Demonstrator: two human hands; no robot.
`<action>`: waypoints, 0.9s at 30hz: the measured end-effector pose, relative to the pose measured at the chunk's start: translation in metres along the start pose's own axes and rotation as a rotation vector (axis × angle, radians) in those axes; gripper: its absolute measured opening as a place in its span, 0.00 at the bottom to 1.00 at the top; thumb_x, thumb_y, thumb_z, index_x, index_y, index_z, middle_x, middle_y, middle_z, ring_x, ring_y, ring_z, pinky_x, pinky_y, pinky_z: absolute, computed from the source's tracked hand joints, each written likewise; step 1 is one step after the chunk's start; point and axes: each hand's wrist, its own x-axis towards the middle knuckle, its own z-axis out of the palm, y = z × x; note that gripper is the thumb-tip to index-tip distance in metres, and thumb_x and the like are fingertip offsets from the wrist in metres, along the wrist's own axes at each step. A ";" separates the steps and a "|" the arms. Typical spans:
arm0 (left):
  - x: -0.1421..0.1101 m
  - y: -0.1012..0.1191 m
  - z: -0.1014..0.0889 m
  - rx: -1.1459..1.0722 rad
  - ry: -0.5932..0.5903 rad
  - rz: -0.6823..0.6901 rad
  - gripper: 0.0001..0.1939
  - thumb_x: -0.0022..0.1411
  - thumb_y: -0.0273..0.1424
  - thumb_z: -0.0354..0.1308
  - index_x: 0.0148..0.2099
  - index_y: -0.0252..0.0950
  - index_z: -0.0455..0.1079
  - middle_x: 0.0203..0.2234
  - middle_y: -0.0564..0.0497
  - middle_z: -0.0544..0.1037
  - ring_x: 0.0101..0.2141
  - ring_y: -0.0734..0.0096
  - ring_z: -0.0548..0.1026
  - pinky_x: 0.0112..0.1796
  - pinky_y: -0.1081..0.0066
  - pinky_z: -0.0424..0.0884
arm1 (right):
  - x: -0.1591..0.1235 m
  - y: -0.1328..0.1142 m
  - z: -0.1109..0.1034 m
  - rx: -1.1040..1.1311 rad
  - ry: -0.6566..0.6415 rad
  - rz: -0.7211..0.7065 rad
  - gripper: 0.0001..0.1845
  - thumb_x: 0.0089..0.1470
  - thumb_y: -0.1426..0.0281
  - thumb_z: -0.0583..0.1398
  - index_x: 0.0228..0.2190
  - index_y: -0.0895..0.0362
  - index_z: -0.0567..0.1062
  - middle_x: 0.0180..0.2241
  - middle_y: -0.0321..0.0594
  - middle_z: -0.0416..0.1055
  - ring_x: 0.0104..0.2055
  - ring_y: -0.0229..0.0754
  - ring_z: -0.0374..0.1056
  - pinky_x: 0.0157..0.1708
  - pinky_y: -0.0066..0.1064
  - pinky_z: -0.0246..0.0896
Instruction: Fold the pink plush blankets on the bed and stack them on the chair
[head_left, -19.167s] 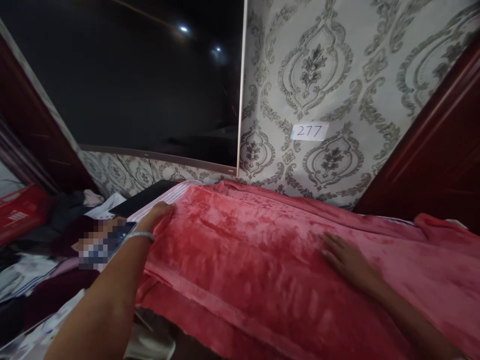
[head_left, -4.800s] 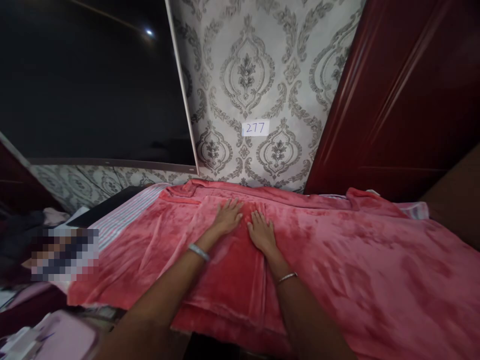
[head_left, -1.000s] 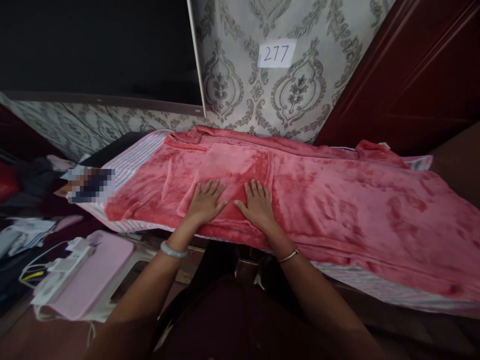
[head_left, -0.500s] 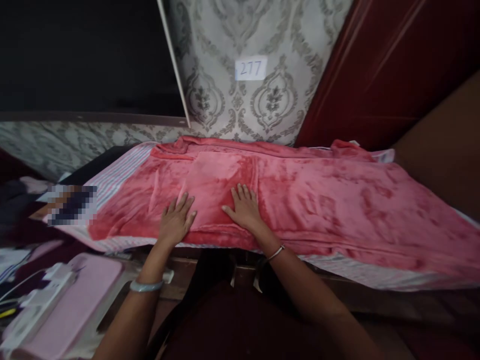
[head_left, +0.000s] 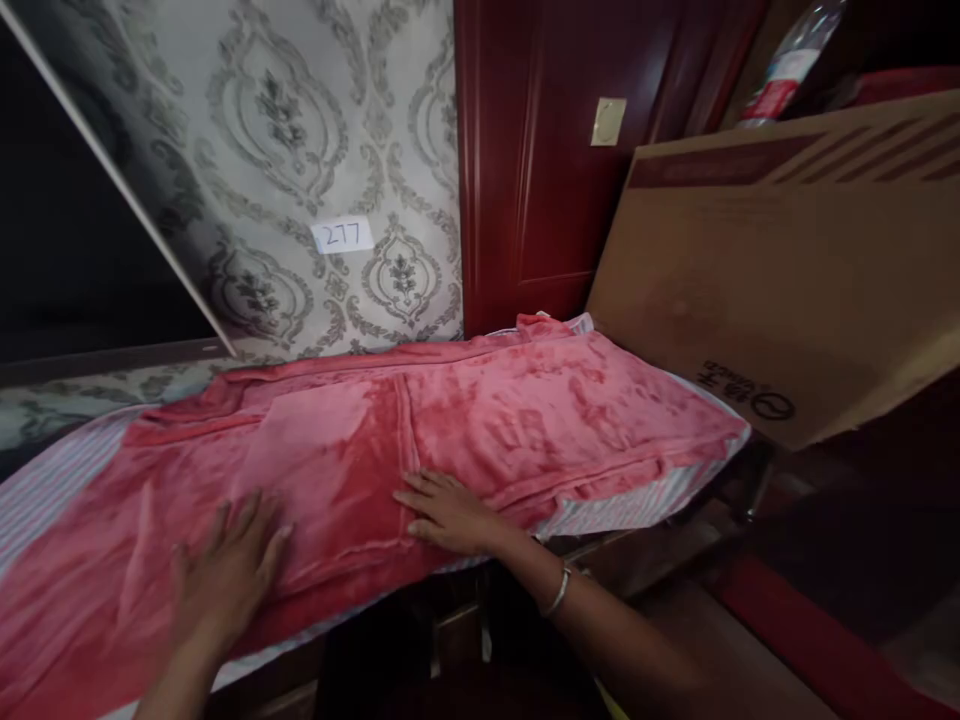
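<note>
- While the two bare hands rest on one red plush cloth [head_left: 517,405], which stretches from 8 o'clock to 3 in my view, the left hand [head_left: 229,572] lies at 8 and the right hand [head_left: 454,515] at 6, both palm down, fingers spread, gripping nothing.
- One striped layer [head_left: 626,512] shows from under the plush; one bracelet [head_left: 559,590] circles the right wrist.
- One dark screen [head_left: 82,260] stands at 9, one carton [head_left: 780,260] near 3, one bottle [head_left: 795,68] at 2.
- The cloth's far edge runs close along the patterned wall [head_left: 285,110]; its end at 3 comes just beside the carton. Bare plush opens between the hands and broadly toward 3.
- One white card [head_left: 342,234] at 10 reads "277".
- The carton's print, a round mark beside dark characters, is upside down; I can't fairly read it. The bottle's label is red and white.
</note>
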 end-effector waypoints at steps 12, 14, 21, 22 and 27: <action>0.088 0.144 0.005 -0.067 -0.070 0.370 0.30 0.71 0.37 0.42 0.72 0.39 0.56 0.72 0.43 0.54 0.71 0.46 0.50 0.64 0.37 0.53 | -0.150 0.138 -0.119 0.702 1.313 0.385 0.19 0.47 0.58 0.65 0.38 0.57 0.80 0.37 0.43 0.80 0.36 0.44 0.76 0.39 0.37 0.72; 0.086 0.155 0.018 -0.014 -0.106 0.383 0.30 0.71 0.36 0.42 0.72 0.38 0.58 0.72 0.41 0.54 0.70 0.43 0.52 0.63 0.34 0.53 | -0.181 0.153 -0.123 0.809 1.553 0.449 0.18 0.42 0.63 0.66 0.37 0.57 0.78 0.33 0.39 0.78 0.31 0.40 0.74 0.32 0.31 0.70; 0.088 0.154 0.035 0.029 -0.054 0.439 0.30 0.72 0.37 0.38 0.72 0.37 0.57 0.71 0.38 0.56 0.68 0.39 0.55 0.60 0.32 0.56 | -0.243 0.185 -0.125 1.054 1.863 0.600 0.17 0.40 0.76 0.64 0.35 0.54 0.70 0.26 0.29 0.72 0.24 0.33 0.69 0.25 0.24 0.68; 0.089 0.153 0.035 0.029 -0.054 0.446 0.30 0.72 0.37 0.38 0.72 0.36 0.57 0.71 0.37 0.56 0.68 0.38 0.56 0.60 0.32 0.56 | -0.246 0.190 -0.128 1.061 1.866 0.611 0.16 0.41 0.76 0.64 0.34 0.54 0.69 0.26 0.29 0.72 0.24 0.33 0.69 0.25 0.24 0.68; 0.090 0.152 0.036 -0.017 -0.027 0.445 0.30 0.71 0.37 0.39 0.71 0.36 0.59 0.70 0.36 0.58 0.68 0.37 0.57 0.60 0.31 0.56 | -0.251 0.214 -0.143 1.104 1.870 0.632 0.13 0.44 0.77 0.65 0.31 0.55 0.68 0.23 0.31 0.71 0.23 0.35 0.70 0.23 0.25 0.69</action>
